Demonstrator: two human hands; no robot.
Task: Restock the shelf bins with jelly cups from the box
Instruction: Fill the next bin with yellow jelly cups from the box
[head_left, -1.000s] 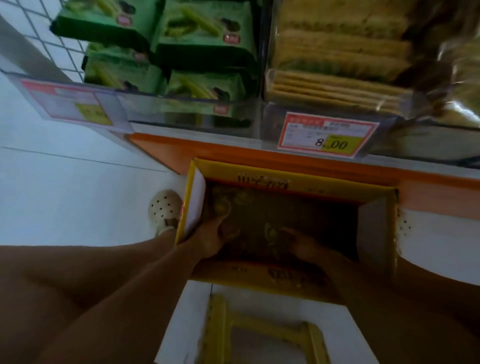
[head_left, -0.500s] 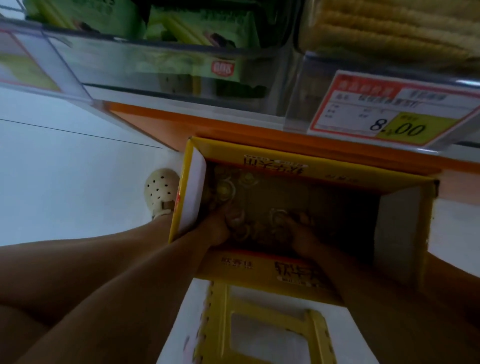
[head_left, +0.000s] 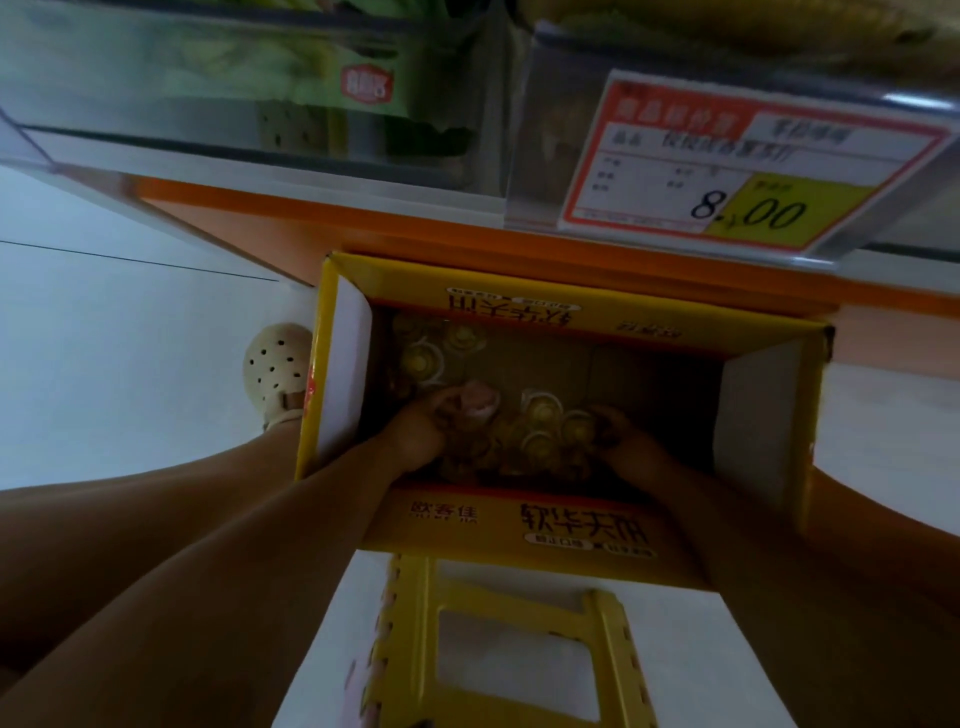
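Note:
An open yellow cardboard box (head_left: 519, 525) stands on the floor against the shelf base. Several yellowish jelly cups (head_left: 540, 415) lie on its dim bottom, a few more near the far left corner. Both my hands are down inside the box. My left hand (head_left: 421, 431) curls its fingers round a pinkish jelly cup (head_left: 480, 402) together with other cups. My right hand (head_left: 621, 439) curls round cups at the near right of the pile. The shelf bins (head_left: 249, 140) hang above, clear-fronted.
A price tag (head_left: 737, 166) reading 8.00 juts out over the box's far right. An orange shelf edge (head_left: 415, 228) runs behind the box. A yellow plastic stool (head_left: 498, 649) stands below me. My shoe (head_left: 275, 369) sits left of the box on the white floor.
The view has tilted down and moved closer to the box. Both hands have gathered cups toward the near side, and my left hand has lifted a pinkish cup into sight.

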